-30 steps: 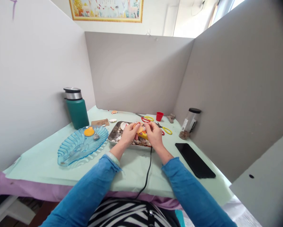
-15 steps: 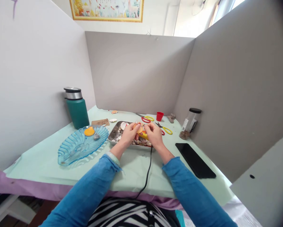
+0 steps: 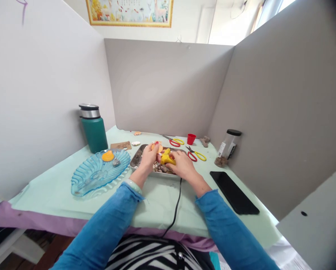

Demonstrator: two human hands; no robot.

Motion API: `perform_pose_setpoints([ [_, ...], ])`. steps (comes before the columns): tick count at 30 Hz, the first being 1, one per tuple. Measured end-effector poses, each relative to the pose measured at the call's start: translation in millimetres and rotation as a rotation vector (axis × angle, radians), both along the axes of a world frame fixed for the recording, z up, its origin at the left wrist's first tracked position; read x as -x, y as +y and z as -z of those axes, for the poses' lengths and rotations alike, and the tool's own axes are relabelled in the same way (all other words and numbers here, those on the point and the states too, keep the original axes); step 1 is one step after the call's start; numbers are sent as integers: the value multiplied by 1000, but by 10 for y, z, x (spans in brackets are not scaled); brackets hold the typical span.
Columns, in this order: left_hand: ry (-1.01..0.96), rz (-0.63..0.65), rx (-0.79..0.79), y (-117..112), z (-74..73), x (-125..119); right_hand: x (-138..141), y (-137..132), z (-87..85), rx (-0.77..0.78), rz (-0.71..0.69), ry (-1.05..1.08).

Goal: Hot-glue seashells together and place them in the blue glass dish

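Over the metal tray (image 3: 134, 166), my left hand (image 3: 148, 157) pinches an orange shell (image 3: 160, 147) with a small red bit near its top. Close beside it, my right hand (image 3: 184, 165) is closed around a yellow glue gun (image 3: 168, 157). A black cord (image 3: 176, 206) runs from below my right hand over the table's front edge. Shells and small stones (image 3: 163, 168) lie in the tray, partly hidden by my hands. I cannot tell whether the glue gun's tip touches the shell.
To the left are a blue glass dish (image 3: 93, 180) holding an orange shell (image 3: 108, 156) and a green bottle (image 3: 94, 133). Two pairs of scissors (image 3: 196, 153) and a red cup (image 3: 191, 139) lie behind. A black phone-like slab (image 3: 234, 192) and a jar (image 3: 226, 148) are right.
My right hand has come away from the shell and now grips the glue gun, which shows more fully. The left hand keeps the shell, slightly further left.
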State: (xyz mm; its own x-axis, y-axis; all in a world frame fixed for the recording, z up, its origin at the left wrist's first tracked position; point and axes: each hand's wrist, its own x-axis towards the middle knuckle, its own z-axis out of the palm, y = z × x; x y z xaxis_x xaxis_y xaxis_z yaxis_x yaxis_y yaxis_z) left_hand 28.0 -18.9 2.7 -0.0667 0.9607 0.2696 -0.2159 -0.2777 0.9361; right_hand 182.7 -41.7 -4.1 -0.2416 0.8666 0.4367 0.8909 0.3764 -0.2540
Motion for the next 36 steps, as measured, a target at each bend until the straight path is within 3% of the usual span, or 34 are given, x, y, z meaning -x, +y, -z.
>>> perform_pose_setpoints([
  [7, 38, -11, -29, 6, 29, 11, 73, -142, -99, 82, 184, -149],
  [11, 60, -1, -54, -8, 26, 18, 97, -135, -101, 92, 201, -175],
  [14, 48, 7, -60, -26, 13, 20, 66, -96, -89, 93, 231, -131],
  [17, 49, 1, -58, -38, 2, 18, -17, -3, -67, 45, 254, 57],
  [20, 51, -7, -49, -41, -1, 16, -109, 101, -72, -62, 153, 556],
  [23, 61, -11, -39, -38, 5, 12, -154, 128, -126, -34, -137, 1127],
  [25, 80, -14, -37, -37, 11, 8, -149, 94, -163, 22, -280, 1284],
  [36, 217, -181, -29, 11, 68, 6, -93, -49, -95, 215, -341, 1106],
])
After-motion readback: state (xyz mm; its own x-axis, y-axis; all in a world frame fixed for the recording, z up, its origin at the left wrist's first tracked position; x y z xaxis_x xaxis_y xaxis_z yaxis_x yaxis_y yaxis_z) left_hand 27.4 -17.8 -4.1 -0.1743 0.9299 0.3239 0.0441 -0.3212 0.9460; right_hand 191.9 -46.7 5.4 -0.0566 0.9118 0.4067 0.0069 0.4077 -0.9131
